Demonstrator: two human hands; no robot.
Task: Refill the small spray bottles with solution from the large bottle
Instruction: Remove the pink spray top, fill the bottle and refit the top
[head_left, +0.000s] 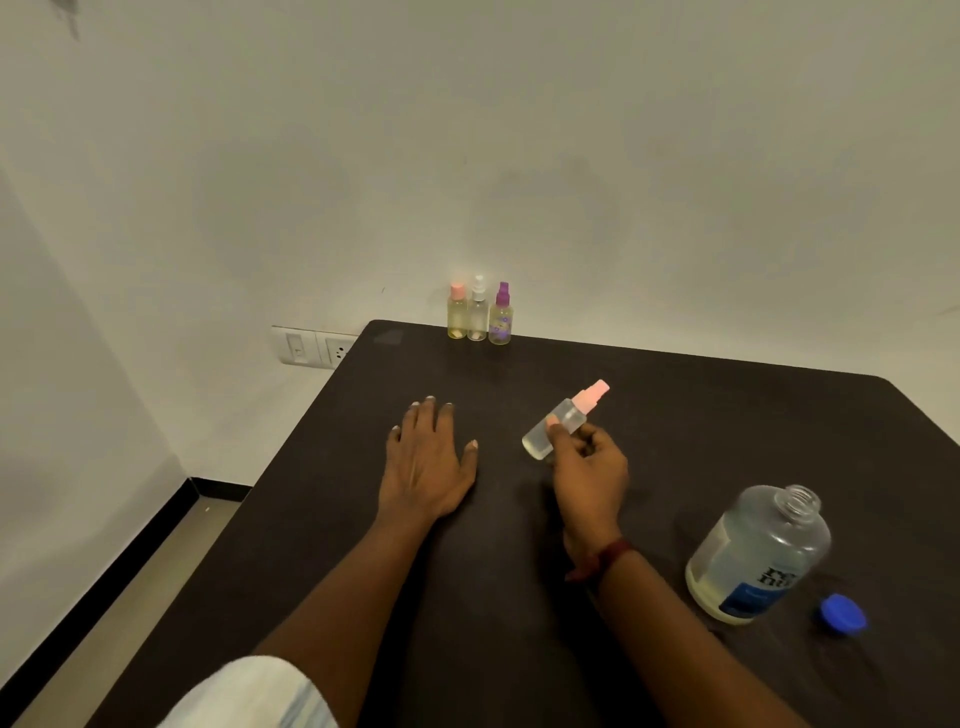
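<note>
Fingers of the right hand are curling round a small pink-headed spray bottle, with the thumb pressing on its clear body. The bottle is leaning, its pink head pointing away and to the right. A dark red band is circling the right wrist. Just to the left, the left hand is lying palm down on the dark table, fingers straight and slightly spread, holding nothing. Nearer the person on the right, the large bottle is standing uncapped, showing its threaded neck, with pale liquid sitting low inside. Its blue cap is lying on the table just beside it. At the far edge, against the wall, three more small sprayers are standing upright in a tight row: a pink-topped bottle, a white-topped bottle and a purple-topped bottle. A wall socket plate is showing left of the table's far corner.
</note>
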